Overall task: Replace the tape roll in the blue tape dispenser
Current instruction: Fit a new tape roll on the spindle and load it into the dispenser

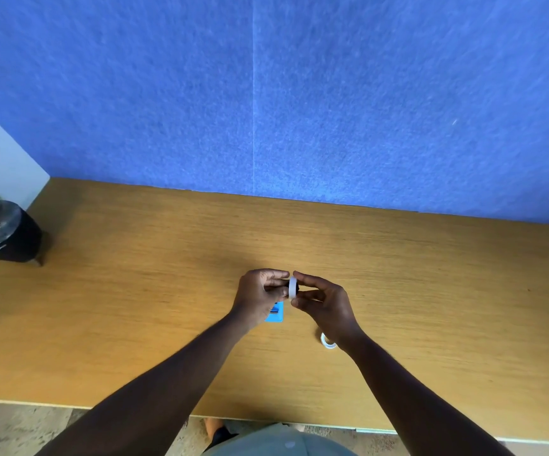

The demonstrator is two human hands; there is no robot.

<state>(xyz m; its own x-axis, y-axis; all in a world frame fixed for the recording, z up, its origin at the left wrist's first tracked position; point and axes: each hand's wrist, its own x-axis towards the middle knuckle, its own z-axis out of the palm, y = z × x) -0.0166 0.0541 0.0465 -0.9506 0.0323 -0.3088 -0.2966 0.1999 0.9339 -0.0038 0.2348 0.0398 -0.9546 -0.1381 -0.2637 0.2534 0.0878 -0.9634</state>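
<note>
A white tape roll (292, 287) stands on edge in the air above the middle of the wooden desk, with a dark hub at its centre. My left hand (260, 292) pinches it from the left. My right hand (324, 302) grips it from the right with thumb and fingers. The blue tape dispenser (275, 314) lies on the desk just under my left hand, mostly hidden by it. A second, thin clear tape roll (327, 341) lies flat on the desk, partly covered by my right wrist.
The wooden desk (135, 291) runs wide to both sides, backed by a blue felt partition (266, 93). A black plant pot (5, 233) sits at the far left edge. The desk's front edge (69, 404) lies close to my body.
</note>
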